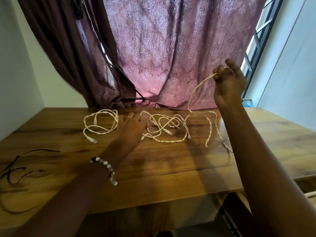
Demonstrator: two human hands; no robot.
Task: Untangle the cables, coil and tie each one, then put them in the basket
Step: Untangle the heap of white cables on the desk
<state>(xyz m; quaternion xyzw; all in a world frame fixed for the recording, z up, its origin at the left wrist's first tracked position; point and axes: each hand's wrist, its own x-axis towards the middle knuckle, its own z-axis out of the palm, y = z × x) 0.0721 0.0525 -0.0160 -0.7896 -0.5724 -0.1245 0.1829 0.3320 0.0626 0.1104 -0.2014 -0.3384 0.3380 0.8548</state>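
r hand [228,82] lifts cable [194,93]

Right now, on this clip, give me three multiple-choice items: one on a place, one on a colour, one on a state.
1. Where do the dark thin cords lie?
A. On the table's left part
B. In a basket
C. Over the curtain

2. What colour is the tangled cable?
A. Black
B. Cream-white
C. Blue

3. What is the right hand doing?
A. Resting flat on the table
B. Hanging idle
C. Pinching a cable strand raised above the table

Answers: 1 A, they lie on the wood at the left edge; 2 B, pale braided strands; 3 C, the strand rises from the tangle to its fingers.
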